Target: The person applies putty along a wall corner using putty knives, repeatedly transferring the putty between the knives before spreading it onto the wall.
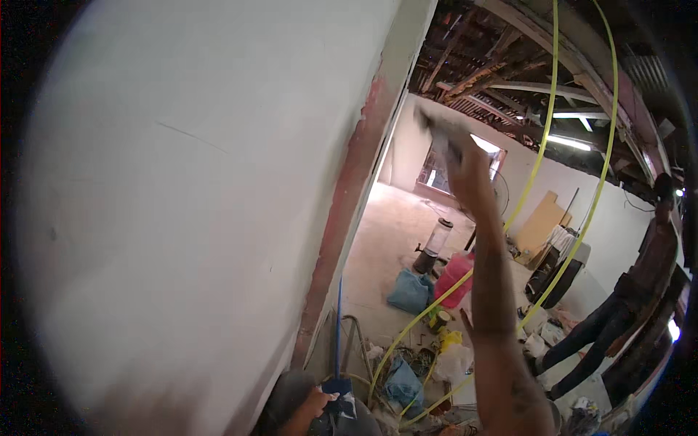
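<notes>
My right hand (469, 171) is raised in front of the doorway, gripping a motion-blurred flat tool (436, 127), perhaps a blade or trowel; its exact kind is unclear. Just left of it stands a white wall (196, 203) with a reddish, flaking strip along its edge (342, 218). Low at the bottom, my left hand (316, 403) has its fingers closed on a dark blue object (343, 407) smeared with white. A thin blue pole (339, 327) stands upright just behind that object.
Yellow hoses (538, 160) hang down the right side. Another person (647, 261) stands there with an arm raised. Beyond the opening are a dispenser with a clear tank (438, 238), a blue bag (411, 291), a pink sack (454, 280), boards (542, 218) and scattered debris, under exposed roof beams.
</notes>
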`<action>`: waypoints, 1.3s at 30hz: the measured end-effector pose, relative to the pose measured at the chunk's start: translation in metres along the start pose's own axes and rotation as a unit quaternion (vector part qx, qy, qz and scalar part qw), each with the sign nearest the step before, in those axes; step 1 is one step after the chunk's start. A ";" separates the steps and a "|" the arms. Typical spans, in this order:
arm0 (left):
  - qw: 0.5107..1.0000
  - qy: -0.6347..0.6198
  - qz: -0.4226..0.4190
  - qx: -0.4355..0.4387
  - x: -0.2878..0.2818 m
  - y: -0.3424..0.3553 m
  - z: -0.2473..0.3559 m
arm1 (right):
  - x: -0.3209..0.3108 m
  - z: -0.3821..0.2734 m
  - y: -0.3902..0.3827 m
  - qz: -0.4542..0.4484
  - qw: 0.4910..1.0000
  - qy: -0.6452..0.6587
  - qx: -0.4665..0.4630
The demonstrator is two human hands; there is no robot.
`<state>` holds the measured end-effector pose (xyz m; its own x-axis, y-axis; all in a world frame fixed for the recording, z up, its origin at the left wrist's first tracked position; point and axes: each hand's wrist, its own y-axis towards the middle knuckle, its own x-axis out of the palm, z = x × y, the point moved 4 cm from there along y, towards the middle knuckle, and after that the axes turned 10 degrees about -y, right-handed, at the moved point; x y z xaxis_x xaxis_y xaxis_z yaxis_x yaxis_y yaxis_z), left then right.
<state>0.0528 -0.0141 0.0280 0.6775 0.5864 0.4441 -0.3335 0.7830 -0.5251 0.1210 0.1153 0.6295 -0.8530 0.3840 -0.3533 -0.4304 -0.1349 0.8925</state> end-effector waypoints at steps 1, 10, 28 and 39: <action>1.000 0.023 0.015 0.001 0.003 -0.003 0.005 | -0.001 -0.006 0.033 0.064 0.992 -0.054 -0.099; 0.990 0.103 -0.091 -0.018 0.010 -0.001 0.003 | 0.019 -0.007 0.159 0.037 0.925 -0.346 -0.150; 0.998 0.060 -0.003 -0.030 0.006 0.013 -0.027 | 0.084 -0.030 0.105 0.110 0.805 -0.557 -0.170; 0.974 0.204 0.030 0.094 -0.001 0.042 -0.034 | 0.105 -0.031 0.071 0.064 0.840 -0.508 -0.177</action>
<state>0.0603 0.0115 -0.0189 0.8443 0.5311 0.0711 -0.4689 0.7965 -0.3817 -0.0079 0.1179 0.6471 -0.2834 0.9037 0.3211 -0.5691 -0.4280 0.7021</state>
